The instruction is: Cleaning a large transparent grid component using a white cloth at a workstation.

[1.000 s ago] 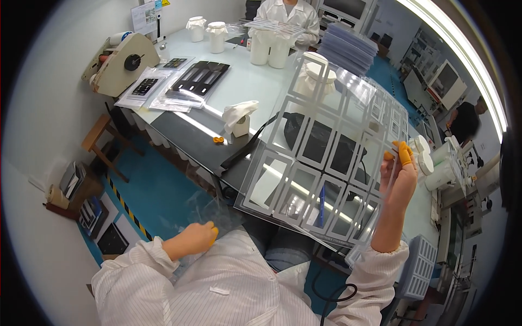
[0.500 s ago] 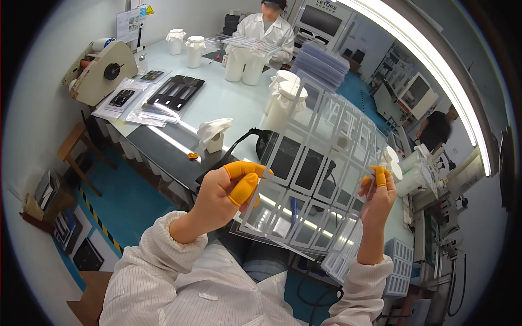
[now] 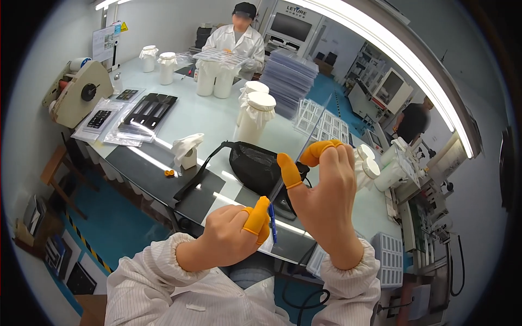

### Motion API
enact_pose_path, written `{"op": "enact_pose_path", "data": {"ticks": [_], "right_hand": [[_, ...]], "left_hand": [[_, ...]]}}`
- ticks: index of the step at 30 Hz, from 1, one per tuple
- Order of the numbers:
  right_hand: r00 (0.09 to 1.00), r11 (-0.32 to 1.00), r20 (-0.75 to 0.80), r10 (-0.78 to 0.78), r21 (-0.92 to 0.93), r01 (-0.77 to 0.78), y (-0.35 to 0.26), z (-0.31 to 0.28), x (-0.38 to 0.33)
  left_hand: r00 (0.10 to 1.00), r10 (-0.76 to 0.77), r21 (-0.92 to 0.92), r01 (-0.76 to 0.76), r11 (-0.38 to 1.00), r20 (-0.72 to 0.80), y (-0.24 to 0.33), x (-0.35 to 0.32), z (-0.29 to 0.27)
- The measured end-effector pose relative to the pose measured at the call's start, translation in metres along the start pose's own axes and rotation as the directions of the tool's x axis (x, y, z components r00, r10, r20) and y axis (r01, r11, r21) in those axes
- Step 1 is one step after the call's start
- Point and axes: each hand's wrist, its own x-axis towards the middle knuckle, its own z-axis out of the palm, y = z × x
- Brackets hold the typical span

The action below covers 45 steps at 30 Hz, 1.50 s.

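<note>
Clear plastic compartment tray [image 3: 321, 122], gridded with small square pockets, held nearly edge-on above the near edge of the pale work table [image 3: 190, 117], so that it reads mostly as a thin slanting line with its far end fanning out over the table. Right hand [image 3: 321, 195], with orange finger cots on thumb and fingertips, raised and pinched on the tray's edge. Left hand [image 3: 234, 233], an orange cot on its thumb, closed low on the tray's near corner, where a small blue mark or clip [image 3: 272, 223] shows; the exact contact there is hard to make out. Both arms in white striped cleanroom sleeves, entering from the lower edge. Just beyond the hands, a black bag [image 3: 255, 165] with a strap lies on the table. Left of it stands a small white holder [image 3: 187, 152], with a tiny orange item [image 3: 169, 173] on the dark mat near the table edge. Farther back: black trays [image 3: 149, 108] and bagged parts, a tape dispenser wheel [image 3: 81, 92], white wrapped containers [image 3: 255, 111], and a stack of clear trays [image 3: 291, 76]. At the far end of the table, a person in white cleanroom clothing [image 3: 236, 43] handles another tray.
</note>
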Motion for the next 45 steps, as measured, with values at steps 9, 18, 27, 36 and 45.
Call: {"op": "enact_pose_path", "data": {"ticks": [9, 18, 27, 36, 45], "right_hand": [[0.991, 1.0, -0.136, 0.01, 0.025, -0.006, 0.02, -0.002, -0.019], [0.981, 0.986, -0.139, -0.132, 0.082, 0.144, 0.016, -0.01, -0.036], [0.974, 0.979, -0.131, -0.187, 0.055, 0.195, 0.014, -0.019, -0.049], [0.97, 0.992, -0.236, -0.047, 0.103, 0.073, 0.024, -0.021, -0.043], [0.942, 0.842, -0.17, 0.288, 0.514, -0.165, 0.059, -0.027, -0.036]], "left_hand": [[0.974, -0.056, -0.164, 0.093, 0.982, 0.221, -0.002, 0.028, -0.005], [0.984, 0.161, 0.124, -0.151, 0.981, -0.073, -0.048, 0.113, -0.027], [0.951, 0.298, 0.061, -0.303, 0.951, 0.086, -0.04, 0.119, -0.037], [0.98, 0.156, -0.199, -0.179, 0.963, -0.127, -0.028, 0.088, 0.01], [0.907, -0.222, -0.715, 0.419, 0.56, 0.358, -0.019, 0.078, 0.008]]}}
